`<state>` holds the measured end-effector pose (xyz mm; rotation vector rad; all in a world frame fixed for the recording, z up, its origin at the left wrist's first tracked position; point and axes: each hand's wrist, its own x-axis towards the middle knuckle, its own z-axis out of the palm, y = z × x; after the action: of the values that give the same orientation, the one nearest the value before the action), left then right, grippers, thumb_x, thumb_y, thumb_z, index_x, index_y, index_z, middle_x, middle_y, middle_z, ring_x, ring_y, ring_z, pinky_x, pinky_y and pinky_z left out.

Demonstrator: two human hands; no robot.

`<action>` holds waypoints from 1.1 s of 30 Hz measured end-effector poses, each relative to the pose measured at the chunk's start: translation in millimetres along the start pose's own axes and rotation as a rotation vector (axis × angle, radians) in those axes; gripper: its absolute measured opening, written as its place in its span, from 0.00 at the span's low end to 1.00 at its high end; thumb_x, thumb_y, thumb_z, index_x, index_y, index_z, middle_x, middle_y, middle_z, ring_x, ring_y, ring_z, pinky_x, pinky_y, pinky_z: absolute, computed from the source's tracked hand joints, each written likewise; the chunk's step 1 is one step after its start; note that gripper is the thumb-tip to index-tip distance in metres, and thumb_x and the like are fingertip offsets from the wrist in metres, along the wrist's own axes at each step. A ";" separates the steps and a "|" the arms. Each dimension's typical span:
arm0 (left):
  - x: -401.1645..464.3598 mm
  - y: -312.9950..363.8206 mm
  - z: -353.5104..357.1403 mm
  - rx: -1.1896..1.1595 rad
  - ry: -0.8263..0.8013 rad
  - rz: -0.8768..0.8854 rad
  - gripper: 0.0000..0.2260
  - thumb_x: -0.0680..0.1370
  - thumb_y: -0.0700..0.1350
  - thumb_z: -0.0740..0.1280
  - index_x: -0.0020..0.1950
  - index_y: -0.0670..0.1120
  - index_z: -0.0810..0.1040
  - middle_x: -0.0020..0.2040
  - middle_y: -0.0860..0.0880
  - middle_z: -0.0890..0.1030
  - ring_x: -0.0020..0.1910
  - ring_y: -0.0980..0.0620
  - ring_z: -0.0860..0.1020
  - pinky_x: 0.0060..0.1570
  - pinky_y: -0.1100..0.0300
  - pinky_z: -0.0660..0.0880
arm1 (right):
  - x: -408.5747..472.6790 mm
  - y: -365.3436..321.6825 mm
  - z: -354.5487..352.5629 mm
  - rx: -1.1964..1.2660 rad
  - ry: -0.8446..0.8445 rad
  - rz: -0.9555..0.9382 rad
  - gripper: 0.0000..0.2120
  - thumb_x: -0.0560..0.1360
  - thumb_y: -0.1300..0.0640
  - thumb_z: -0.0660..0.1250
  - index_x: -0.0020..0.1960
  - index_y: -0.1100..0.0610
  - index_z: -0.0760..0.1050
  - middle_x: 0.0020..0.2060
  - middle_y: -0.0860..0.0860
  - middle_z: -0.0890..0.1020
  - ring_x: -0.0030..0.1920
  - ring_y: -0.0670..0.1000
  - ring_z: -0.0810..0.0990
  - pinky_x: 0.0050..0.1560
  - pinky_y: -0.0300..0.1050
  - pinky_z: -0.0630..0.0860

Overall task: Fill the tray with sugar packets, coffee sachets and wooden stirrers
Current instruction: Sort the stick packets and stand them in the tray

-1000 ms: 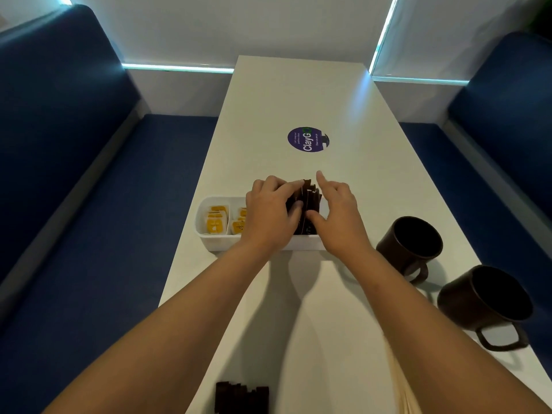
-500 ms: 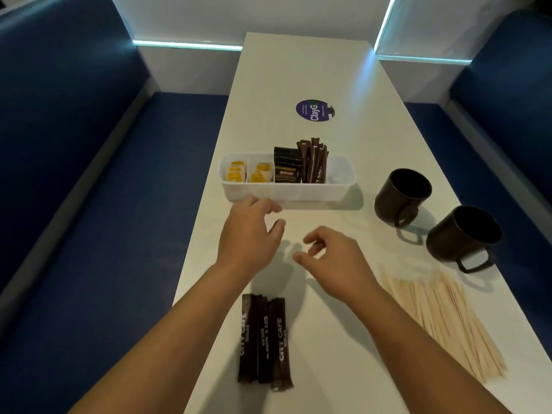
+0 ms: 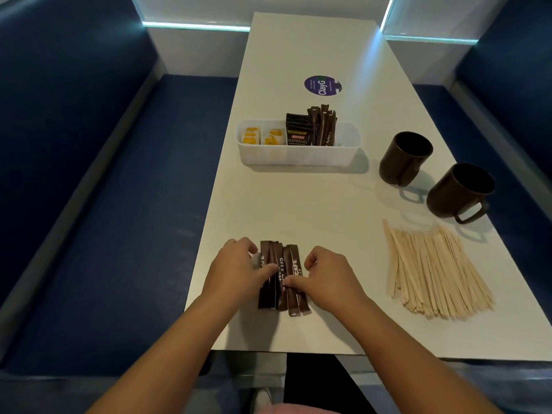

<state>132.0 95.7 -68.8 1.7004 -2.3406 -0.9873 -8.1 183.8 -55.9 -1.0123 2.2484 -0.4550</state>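
Your left hand point(image 3: 236, 270) and right hand point(image 3: 324, 277) closed in from either side on the flat bundle of coffee sachets point(image 3: 280, 277), fingers curled at its edges and thumbs pressed on top, forearms converging over the near table edge. Beyond your hands, the tray point(image 3: 298, 155) already held sugar packets point(image 3: 263, 135) and upright coffee sachets; its right end looked unfilled. Right of your right hand, the wooden stirrers point(image 3: 433, 270) lay untouched, so the task appeared about half complete.
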 end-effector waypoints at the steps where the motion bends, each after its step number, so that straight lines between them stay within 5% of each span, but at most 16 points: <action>1: -1.5 0.1 1.3 0.020 -0.004 -0.010 0.21 0.71 0.58 0.74 0.57 0.47 0.76 0.51 0.50 0.76 0.48 0.51 0.76 0.44 0.59 0.72 | -0.6 0.6 0.3 0.002 0.006 -0.004 0.21 0.65 0.45 0.77 0.50 0.55 0.73 0.44 0.49 0.78 0.45 0.50 0.78 0.44 0.44 0.74; 10: 2.4 19.9 3.2 0.098 -0.068 -0.091 0.15 0.71 0.49 0.73 0.32 0.46 0.69 0.31 0.49 0.73 0.30 0.51 0.72 0.25 0.61 0.62 | 2.0 -9.3 1.1 -0.103 0.044 -0.028 0.13 0.67 0.65 0.68 0.52 0.60 0.76 0.42 0.52 0.79 0.42 0.54 0.80 0.42 0.47 0.79; 18: 9.8 29.9 8.7 -0.027 -0.101 -0.091 0.13 0.69 0.42 0.71 0.30 0.45 0.68 0.29 0.50 0.71 0.27 0.52 0.69 0.24 0.62 0.61 | 13.3 -0.3 -5.6 -0.106 0.031 0.043 0.11 0.67 0.64 0.68 0.50 0.60 0.79 0.45 0.55 0.82 0.45 0.56 0.81 0.45 0.48 0.79; 24: 12.4 20.2 7.8 -0.152 -0.111 -0.120 0.11 0.70 0.41 0.67 0.29 0.44 0.69 0.26 0.50 0.67 0.26 0.51 0.66 0.28 0.62 0.62 | 16.3 4.8 -11.4 -0.084 0.005 0.049 0.10 0.68 0.61 0.67 0.49 0.52 0.78 0.41 0.48 0.79 0.44 0.52 0.80 0.42 0.44 0.76; 28: 18.7 17.1 2.6 -0.371 -0.112 -0.141 0.07 0.72 0.42 0.68 0.40 0.37 0.80 0.32 0.46 0.76 0.32 0.49 0.72 0.35 0.58 0.69 | 20.4 7.5 -16.4 0.060 -0.026 0.043 0.11 0.69 0.62 0.66 0.51 0.53 0.79 0.40 0.49 0.82 0.41 0.53 0.82 0.44 0.49 0.79; 33: 39.0 31.4 -17.6 -0.678 -0.154 -0.073 0.03 0.76 0.38 0.68 0.47 0.44 0.82 0.44 0.44 0.84 0.43 0.48 0.81 0.51 0.52 0.79 | 33.1 0.0 -41.6 0.344 -0.077 0.001 0.06 0.73 0.64 0.67 0.48 0.59 0.81 0.41 0.57 0.82 0.43 0.56 0.82 0.47 0.52 0.80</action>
<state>98.9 59.0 -49.4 1.4648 -1.7042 -1.7204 -52.6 160.9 -38.2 -0.8337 2.0129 -0.7587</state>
